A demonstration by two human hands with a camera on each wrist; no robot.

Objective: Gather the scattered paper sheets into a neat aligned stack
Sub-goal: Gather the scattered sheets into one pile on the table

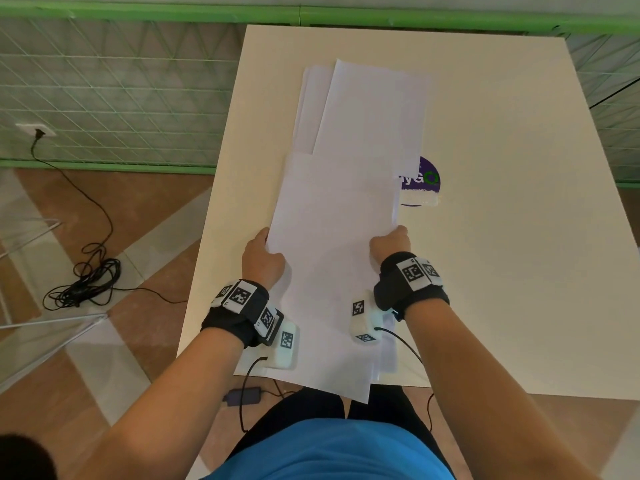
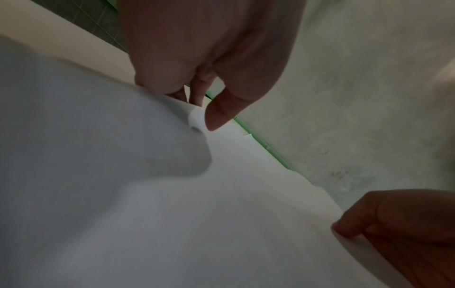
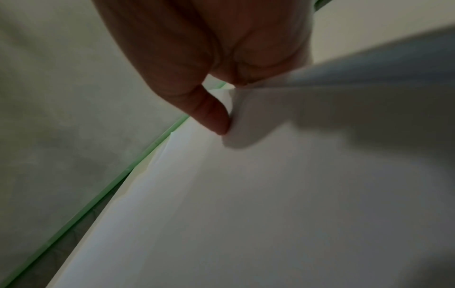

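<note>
A near sheaf of white paper sheets (image 1: 332, 258) lies lengthwise on the cream table (image 1: 502, 209), its near end hanging over the table's front edge. My left hand (image 1: 265, 252) pinches its left edge, thumb on top (image 2: 216, 115), fingers beneath. My right hand (image 1: 389, 242) pinches the right edge, thumb (image 3: 211, 117) against the paper (image 3: 270, 194). A second, loosely fanned pile of white sheets (image 1: 367, 109) lies further back, partly overlapped by the near sheaf. In the left wrist view the other hand (image 2: 399, 224) shows at the far edge of the paper (image 2: 172, 214).
A purple round sticker (image 1: 424, 181) on the table peeks out right of the sheets. A green mesh fence (image 1: 114, 95) stands behind and left. On the floor left lie a coiled black cable (image 1: 86, 282) and a dark adapter (image 1: 242, 396).
</note>
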